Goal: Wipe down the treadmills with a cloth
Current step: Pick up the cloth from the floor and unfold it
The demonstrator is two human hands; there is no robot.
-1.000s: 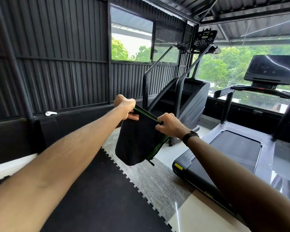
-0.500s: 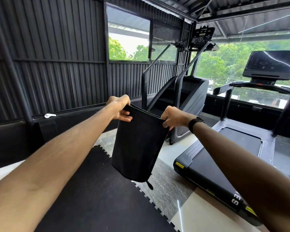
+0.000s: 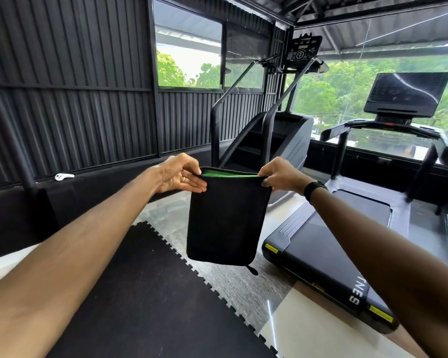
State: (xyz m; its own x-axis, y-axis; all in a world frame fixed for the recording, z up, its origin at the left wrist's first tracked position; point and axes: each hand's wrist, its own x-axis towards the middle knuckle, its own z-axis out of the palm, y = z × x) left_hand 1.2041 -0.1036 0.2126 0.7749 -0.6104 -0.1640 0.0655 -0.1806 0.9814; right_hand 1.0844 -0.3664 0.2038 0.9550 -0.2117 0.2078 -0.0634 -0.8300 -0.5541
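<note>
walls: dark corrugated metal [image 3: 70,99] | windows [image 3: 189,55]: daylight, green trees | floor: black interlocking mat [image 3: 145,301], pale tiles [image 3: 318,332]

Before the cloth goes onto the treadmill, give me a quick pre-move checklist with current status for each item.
1. Cloth held at both top corners: ok, the left hand and right hand each pinch a corner.
2. Cloth folded flat, hanging free: ok, green inner side shows only at the top edge.
3. Treadmill within reach: ok, just to the right, beneath the right arm.
4. Deck free of objects: ok on the visible part.
5. Cloth damp or clean: cannot tell.
6. Treadmill belt stopped: cannot tell; its screen looks dark.
</note>
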